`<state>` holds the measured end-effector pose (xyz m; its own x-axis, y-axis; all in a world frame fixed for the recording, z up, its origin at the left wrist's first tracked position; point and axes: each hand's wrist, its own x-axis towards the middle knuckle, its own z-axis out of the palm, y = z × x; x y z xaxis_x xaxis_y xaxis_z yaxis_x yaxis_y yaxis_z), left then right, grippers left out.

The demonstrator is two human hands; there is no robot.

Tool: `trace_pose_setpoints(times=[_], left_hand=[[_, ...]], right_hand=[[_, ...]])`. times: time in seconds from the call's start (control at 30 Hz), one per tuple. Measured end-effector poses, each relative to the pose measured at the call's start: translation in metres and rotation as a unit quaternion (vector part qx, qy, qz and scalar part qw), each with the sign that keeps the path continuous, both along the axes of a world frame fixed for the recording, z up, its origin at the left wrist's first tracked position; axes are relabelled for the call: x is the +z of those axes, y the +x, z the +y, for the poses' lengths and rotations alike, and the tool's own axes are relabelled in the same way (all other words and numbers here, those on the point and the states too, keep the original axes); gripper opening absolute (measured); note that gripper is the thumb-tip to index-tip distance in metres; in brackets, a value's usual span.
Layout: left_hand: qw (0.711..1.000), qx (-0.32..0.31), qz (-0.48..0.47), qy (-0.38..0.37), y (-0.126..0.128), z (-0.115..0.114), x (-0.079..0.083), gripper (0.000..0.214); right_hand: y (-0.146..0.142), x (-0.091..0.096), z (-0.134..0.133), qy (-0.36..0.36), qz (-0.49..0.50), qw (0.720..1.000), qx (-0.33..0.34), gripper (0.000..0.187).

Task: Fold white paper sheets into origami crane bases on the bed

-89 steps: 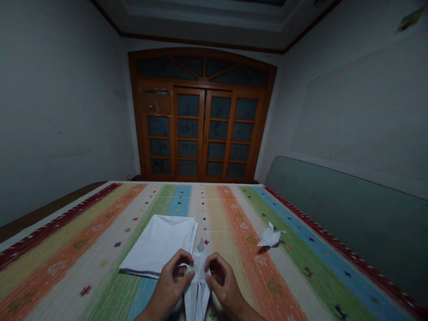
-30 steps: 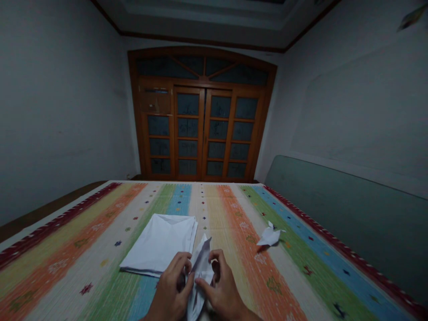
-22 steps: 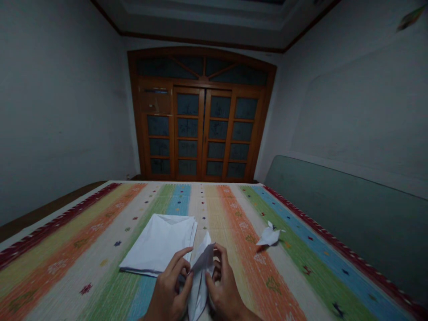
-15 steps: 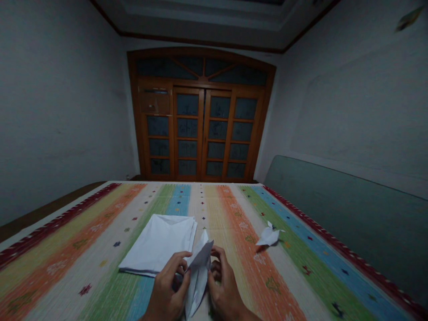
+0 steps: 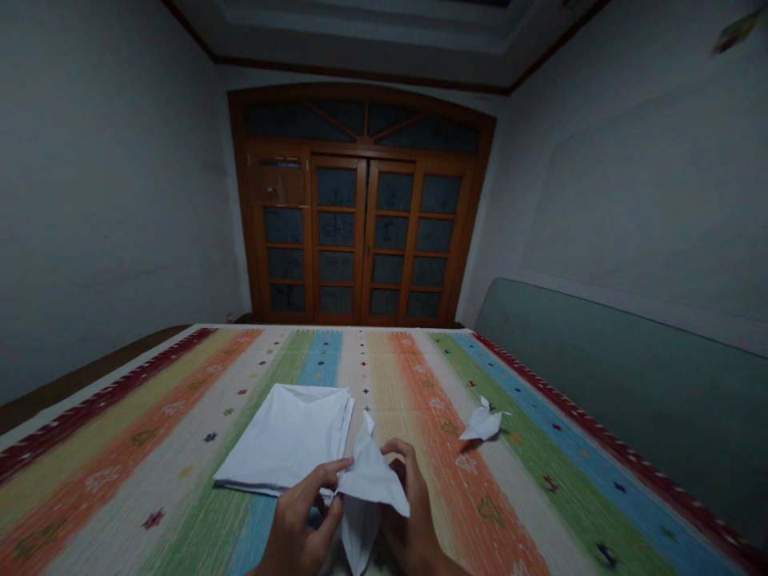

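Both my hands hold a white folded paper piece (image 5: 367,488) low at the bottom middle, just above a striped mat. My left hand (image 5: 300,524) pinches its left side with thumb and forefinger. My right hand (image 5: 414,520) grips it from the right, partly hidden behind a flap that spreads out to the right. A pointed tip of the paper sticks up between the hands. Just beyond my left hand lies a stack of white paper sheets (image 5: 285,436).
A small finished folded paper figure (image 5: 483,422) sits on the mat to the right. The colourful striped mat (image 5: 180,448) covers the floor up to brown wooden doors (image 5: 360,232). A grey-green cushion (image 5: 600,384) runs along the right wall.
The paper piece was flat and narrow between my hands; now a flap has been lifted and opened out to the right, over my right fingers. Stack and small figure have not moved.
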<state>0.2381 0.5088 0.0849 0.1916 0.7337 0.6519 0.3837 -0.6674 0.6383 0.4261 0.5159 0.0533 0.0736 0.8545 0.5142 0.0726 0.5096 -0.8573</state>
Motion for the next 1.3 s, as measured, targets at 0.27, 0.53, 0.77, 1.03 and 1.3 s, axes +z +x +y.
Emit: trace_pose_setpoints(times=[0.27,0.53,0.77,1.03,1.3], left_hand=[[1.000,-0.029,-0.004,0.003,0.002,0.001,-0.011,0.032],[0.987,-0.060,-0.068,-0.132,0.007,0.005,-0.010,0.044],[0.992,-0.041,-0.090,-0.073,0.007,0.001,0.003,0.026],[0.991,-0.048,-0.093,-0.083,0.010,-0.001,-0.001,0.020],[0.978,-0.126,-0.096,-0.135,0.015,-0.004,-0.009,0.027]], right_hand=[[0.002,0.005,0.000,0.109,-0.075,0.988,-0.074,0.010],[-0.003,0.002,0.000,0.125,-0.090,0.985,-0.078,0.028],[-0.006,0.006,-0.002,0.092,-0.132,0.983,-0.087,0.031],[0.001,0.000,-0.004,0.101,-0.137,0.983,-0.070,0.029],[0.000,-0.004,-0.003,0.107,-0.132,0.985,-0.012,0.033]])
